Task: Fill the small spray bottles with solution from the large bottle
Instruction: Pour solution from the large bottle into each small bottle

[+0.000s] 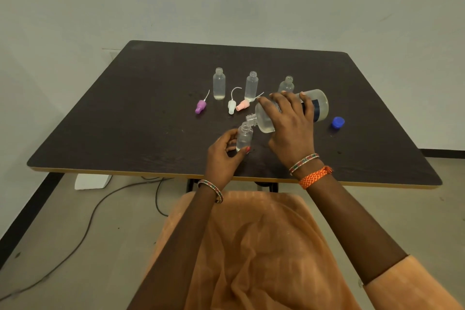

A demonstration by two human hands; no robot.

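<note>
My right hand (289,123) grips the large clear bottle (319,104), tipped on its side with its open neck over the mouth of a small uncapped bottle (244,136). My left hand (225,156) holds that small bottle upright on the dark table (125,121). Three more small open bottles stand behind: one at the left (219,84), one in the middle (251,86), and one at the right (286,85) partly hidden by my right hand. A little liquid shows in the bottoms of the left and middle ones.
Three spray tops lie between the bottles: purple (200,106), white (231,106) and pink (242,105). A blue cap (337,122) lies right of the large bottle. Cables (100,206) and a white block (92,181) lie on the floor under the table's near left edge.
</note>
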